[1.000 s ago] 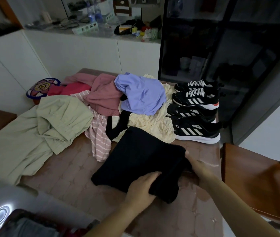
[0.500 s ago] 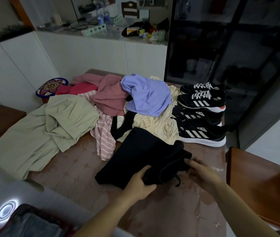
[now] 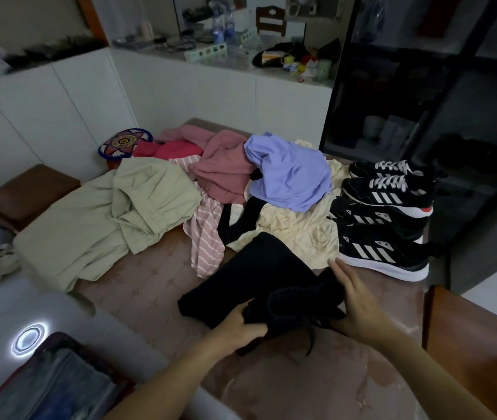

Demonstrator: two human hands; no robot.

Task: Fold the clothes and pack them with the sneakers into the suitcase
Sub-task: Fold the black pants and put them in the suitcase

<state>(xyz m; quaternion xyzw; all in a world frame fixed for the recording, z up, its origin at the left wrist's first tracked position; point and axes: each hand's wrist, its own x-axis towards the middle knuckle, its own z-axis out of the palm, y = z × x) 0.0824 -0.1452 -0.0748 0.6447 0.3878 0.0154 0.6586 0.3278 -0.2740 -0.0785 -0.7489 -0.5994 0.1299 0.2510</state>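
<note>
— Your left hand (image 3: 241, 327) grips the near fold of the black garment (image 3: 259, 268), fingers curled into the cloth. Your right hand (image 3: 359, 301) is released: its straight fingers lie against the garment's right end and grasp nothing that I can see.

— Where does the piece lie?

— On the table (image 3: 150, 286), directly between your hands. Its bunched fold runs left to right from one palm to the other, and the flat part spreads away from you.

— Which way to the suitcase?

— The suitcase (image 3: 44, 389) lies open, close to you and well off to your left. Your left hand is the nearer one, so I judge the carry goes leftward and toward you, with the fold turning to follow.

— Counts?

— 1 black garment in hand and 1 suitcase. 4 sneakers (image 3: 383, 250) stand in a row, the nearest just beyond your right fingertips. The heap (image 3: 226, 174) behind holds perhaps 7 more pieces. The light is dim and they overlap, so take that number loosely.
</note>
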